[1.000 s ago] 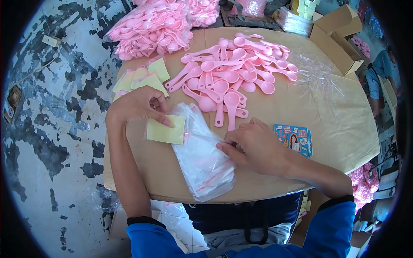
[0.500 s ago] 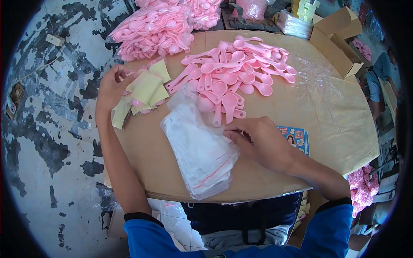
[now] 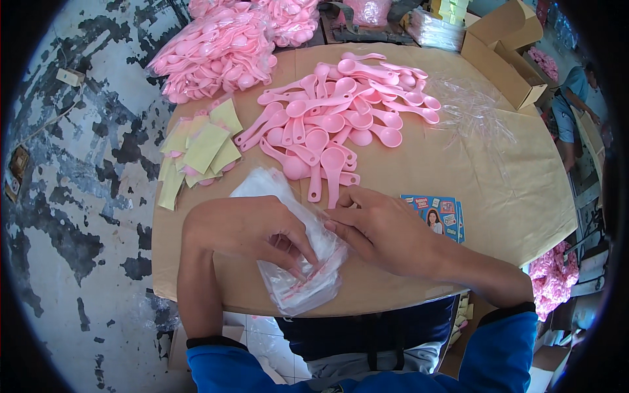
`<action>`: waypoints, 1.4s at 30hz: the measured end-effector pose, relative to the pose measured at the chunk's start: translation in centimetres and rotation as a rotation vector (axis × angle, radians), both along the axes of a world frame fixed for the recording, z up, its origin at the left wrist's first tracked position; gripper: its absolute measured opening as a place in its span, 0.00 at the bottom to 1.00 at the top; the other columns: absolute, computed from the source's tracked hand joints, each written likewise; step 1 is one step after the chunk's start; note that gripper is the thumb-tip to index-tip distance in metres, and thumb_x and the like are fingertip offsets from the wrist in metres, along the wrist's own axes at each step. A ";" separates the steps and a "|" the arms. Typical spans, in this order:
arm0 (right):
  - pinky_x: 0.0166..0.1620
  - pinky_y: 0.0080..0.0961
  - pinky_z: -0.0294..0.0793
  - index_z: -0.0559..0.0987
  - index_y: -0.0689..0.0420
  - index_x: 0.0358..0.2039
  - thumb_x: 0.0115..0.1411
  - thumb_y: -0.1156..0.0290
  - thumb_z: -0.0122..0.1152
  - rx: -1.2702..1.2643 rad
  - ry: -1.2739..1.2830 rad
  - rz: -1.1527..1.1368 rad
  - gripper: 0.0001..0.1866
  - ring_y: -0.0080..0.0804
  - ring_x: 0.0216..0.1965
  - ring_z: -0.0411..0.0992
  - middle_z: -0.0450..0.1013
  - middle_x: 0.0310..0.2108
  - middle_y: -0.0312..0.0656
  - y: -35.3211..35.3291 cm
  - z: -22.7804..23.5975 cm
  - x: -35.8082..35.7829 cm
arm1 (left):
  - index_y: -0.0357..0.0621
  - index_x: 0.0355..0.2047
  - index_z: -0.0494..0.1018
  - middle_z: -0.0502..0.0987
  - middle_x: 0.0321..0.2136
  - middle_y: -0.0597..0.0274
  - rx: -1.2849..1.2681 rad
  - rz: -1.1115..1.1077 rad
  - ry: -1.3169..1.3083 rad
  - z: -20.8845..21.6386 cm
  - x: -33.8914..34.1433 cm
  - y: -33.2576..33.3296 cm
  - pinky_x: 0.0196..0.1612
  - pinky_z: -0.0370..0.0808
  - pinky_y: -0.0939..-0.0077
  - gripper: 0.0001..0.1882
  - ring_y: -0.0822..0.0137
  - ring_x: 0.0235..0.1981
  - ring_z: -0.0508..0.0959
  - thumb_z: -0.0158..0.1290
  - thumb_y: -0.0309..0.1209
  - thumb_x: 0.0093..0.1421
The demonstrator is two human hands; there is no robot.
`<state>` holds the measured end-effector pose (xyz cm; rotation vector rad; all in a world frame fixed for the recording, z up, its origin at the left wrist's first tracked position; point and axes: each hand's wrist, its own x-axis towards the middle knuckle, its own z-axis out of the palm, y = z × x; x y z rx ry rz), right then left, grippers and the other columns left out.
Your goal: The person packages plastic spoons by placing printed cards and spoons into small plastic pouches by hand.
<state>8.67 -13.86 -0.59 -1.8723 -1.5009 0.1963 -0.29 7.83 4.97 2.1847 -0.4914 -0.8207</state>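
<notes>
A stack of clear plastic bags (image 3: pixel 304 295), with a reddish strip across the near end, lies near the table's front edge. My left hand (image 3: pixel 252 232) reaches over it, fingers bent, thumb and fingertips closing on the top plastic near that strip. At the stack's right edge my right hand (image 3: pixel 386 226) pinches plastic between thumb and forefinger. Just beyond, a heap of pink measuring spoons (image 3: pixel 334 121) covers the table's middle; one spoon's handle ends close to my right fingertips. Pale yellow cards (image 3: pixel 206 147) lie over pink pieces at the left.
Filled bags of pink spoons (image 3: pixel 216 52) stand at the far left. Crumpled clear plastic (image 3: pixel 468 108) lies right of the heap, blue printed cards (image 3: pixel 449 216) beside my right wrist. An open cardboard box (image 3: pixel 504 69) is at the far right; a person (image 3: pixel 569 105) is beyond it.
My left hand has moved from the yellow cards down and right onto the plastic bags. My right hand stays at the bags' right edge. The view has shifted slightly.
</notes>
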 end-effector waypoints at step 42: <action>0.27 0.18 0.68 0.79 0.61 0.43 0.65 0.68 0.56 0.046 0.362 -0.117 0.11 0.14 0.24 0.65 0.73 0.22 0.36 -3.5 3.1 6.7 | 0.32 0.58 0.62 0.71 0.52 0.45 -1.036 1.084 -0.390 -4.4 3.0 -5.7 0.52 0.76 0.66 0.24 0.57 0.52 0.75 0.51 0.33 0.66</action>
